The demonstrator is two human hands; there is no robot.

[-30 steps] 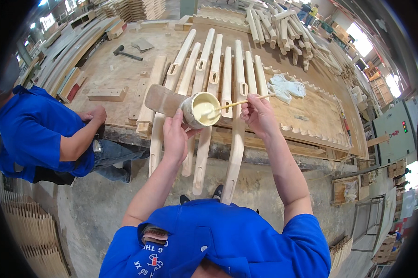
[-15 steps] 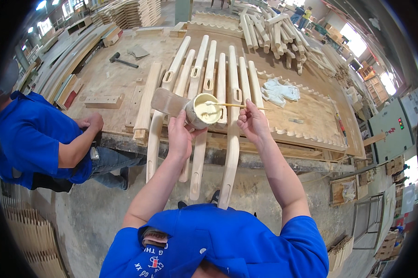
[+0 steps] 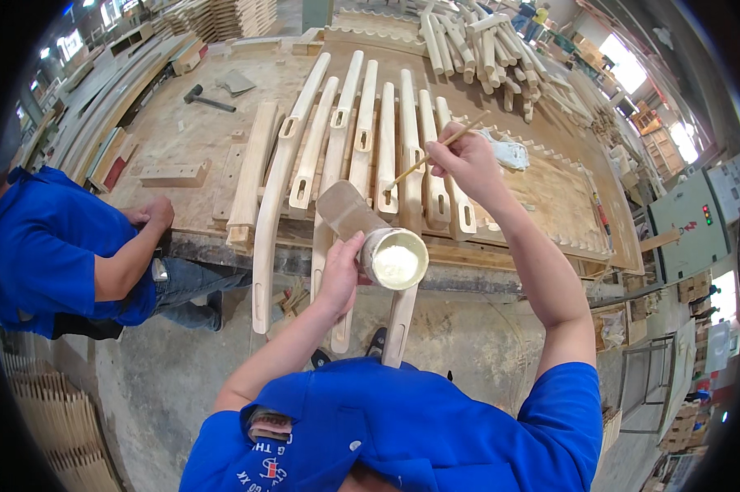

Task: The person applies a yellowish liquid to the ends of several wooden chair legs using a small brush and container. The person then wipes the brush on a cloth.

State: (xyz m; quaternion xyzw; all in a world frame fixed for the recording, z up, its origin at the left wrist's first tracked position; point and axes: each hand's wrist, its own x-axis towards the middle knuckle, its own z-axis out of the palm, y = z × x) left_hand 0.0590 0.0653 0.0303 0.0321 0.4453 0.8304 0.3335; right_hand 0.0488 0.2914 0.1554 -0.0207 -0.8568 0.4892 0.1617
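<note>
- Left hand gripping a pot; right hand pinching a thin stick.
- Wooden surface, spread out ahead.
- Slotted wooden pieces, side by side on it, some overhanging its near edge.
- Pot, with pale contents, held before them.
- White cloth, beyond the right wrist.
- Stick, tip at one piece's slot; contact unclear.
</note>
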